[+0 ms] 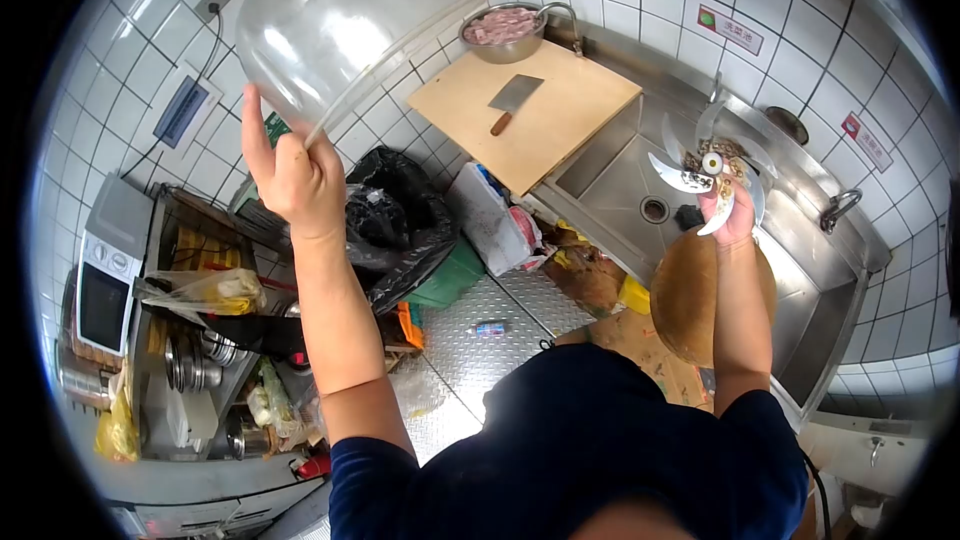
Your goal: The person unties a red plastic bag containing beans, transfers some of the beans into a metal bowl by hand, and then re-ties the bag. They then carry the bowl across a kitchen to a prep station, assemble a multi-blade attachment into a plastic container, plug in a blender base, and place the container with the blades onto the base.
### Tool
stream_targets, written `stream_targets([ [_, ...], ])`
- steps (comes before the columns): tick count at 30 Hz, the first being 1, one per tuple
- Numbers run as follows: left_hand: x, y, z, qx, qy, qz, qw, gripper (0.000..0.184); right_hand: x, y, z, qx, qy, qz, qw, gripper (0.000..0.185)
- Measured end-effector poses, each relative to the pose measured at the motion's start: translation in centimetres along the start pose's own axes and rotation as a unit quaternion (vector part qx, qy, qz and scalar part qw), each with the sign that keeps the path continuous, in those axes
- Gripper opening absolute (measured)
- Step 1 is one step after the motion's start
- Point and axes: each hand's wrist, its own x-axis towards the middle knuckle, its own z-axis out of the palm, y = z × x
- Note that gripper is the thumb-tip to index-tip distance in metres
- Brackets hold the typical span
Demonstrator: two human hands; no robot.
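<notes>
My left hand (298, 172) is raised at the left, its fingers curled at the rim of a large clear plastic tub (330, 25), with the index finger pointing up along the tub's side. Over the sinks at the right, my right hand (733, 210) holds a round rotor (712, 162) by its lower side. The rotor has curved pale blades around a white hub, and brown bits cling to it. Beneath my right forearm is a thick round wooden board (685, 290).
A cleaver (516, 92) lies on a wooden board (450, 85), with a metal bowl of meat (503, 32) behind it. Steel sinks (620, 180) stand at the right. A green bin (450, 275) with a black bag is mid-floor. A microwave (105, 290) and shelves stand left.
</notes>
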Motion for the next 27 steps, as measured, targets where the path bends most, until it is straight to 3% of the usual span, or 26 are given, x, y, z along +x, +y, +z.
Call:
stream_targets([
  [2, 0.5, -0.4, -0.5, 0.016, 0.004, 0.004, 1.000, 0.018, 0.5, 0.8, -0.2, -0.001, 0.088, -0.018, 0.996, 0.039],
  [4, 0.7, -0.8, -0.6, 0.011, 0.018, 0.013, 1.000, 0.013, 0.0, 0.4, -1.0, 0.052, -0.013, 0.052, 0.997, 0.040],
  [5, -0.4, -1.9, -0.8, -0.006, -0.015, -0.092, 0.996, 0.009, 0.0, 0.2, -1.6, 0.071, -0.060, 0.090, 0.992, 0.041],
  [7, -1.9, -1.7, -0.7, -0.132, -0.070, -0.326, 0.933, 0.021, 0.1, 0.6, -5.5, 0.036, 0.131, 0.005, 0.991, 0.044],
  [8, -1.8, -0.7, -0.5, -0.212, -0.057, -0.455, 0.863, 0.035, -0.1, 0.8, -4.8, 0.051, 0.096, 0.035, 0.993, 0.045],
  [9, -2.7, -1.4, -0.4, -0.175, -0.130, -0.542, 0.811, 0.033, -0.2, 0.9, -3.5, 0.055, -0.001, 0.028, 0.998, 0.042],
  [10, -6.2, -4.4, 0.8, -0.160, -0.196, -0.596, 0.762, 0.030, -0.5, 1.0, -1.6, 0.046, 0.029, -0.001, 0.999, 0.039],
  [11, -13.1, -11.1, 2.8, -0.074, -0.298, -0.583, 0.752, 0.031, -0.8, 1.1, 0.3, 0.035, 0.059, -0.029, 0.997, 0.036],
  [12, -19.8, -17.0, 4.3, 0.195, -0.462, -0.230, 0.834, 0.029, -1.2, 0.5, 0.8, 0.026, 0.041, -0.034, 0.998, 0.036],
  [13, -23.6, -18.0, 4.3, 0.301, -0.546, -0.002, 0.782, 0.027, -1.7, -0.1, 1.3, 0.017, 0.023, -0.039, 0.999, 0.036],
  [14, -27.6, -18.1, 4.6, 0.306, -0.511, 0.033, 0.803, 0.024, -2.2, -0.6, 2.3, -0.019, 0.019, -0.060, 0.998, 0.036],
  [15, -25.8, -15.0, 4.3, 0.343, -0.682, 0.122, 0.635, 0.021, -2.6, -1.0, 2.8, -0.055, 0.016, -0.076, 0.995, 0.036],
  [19, -24.7, -14.5, 2.8, 0.219, -0.647, 0.002, 0.730, 0.018, -3.8, -2.3, -0.6, -0.037, 0.028, -0.084, 0.995, 0.035],
  [22, -14.3, -10.1, 3.3, 0.158, -0.660, -0.144, 0.720, 0.022, -4.1, -2.5, -1.5, -0.041, 0.041, -0.067, 0.996, 0.034],
  [23, -13.4, -11.2, 2.7, 0.018, -0.564, -0.356, 0.745, 0.026, -4.2, -2.4, -1.6, -0.040, 0.050, -0.061, 0.996, 0.034],
  [24, -12.5, -12.1, 2.2, -0.123, -0.424, -0.540, 0.716, 0.032, -4.3, -2.4, -1.6, -0.039, 0.060, -0.057, 0.996, 0.034],
  [25, -10.7, -11.1, 0.7, -0.254, -0.362, -0.638, 0.630, 0.042, -4.4, -2.4, -1.8, -0.047, 0.053, -0.053, 0.996, 0.034],
  [27, -12.6, -11.9, 0.9, -0.278, -0.294, -0.719, 0.564, 0.044, -4.7, -2.4, -2.0, -0.044, 0.066, -0.053, 0.995, 0.035],
])
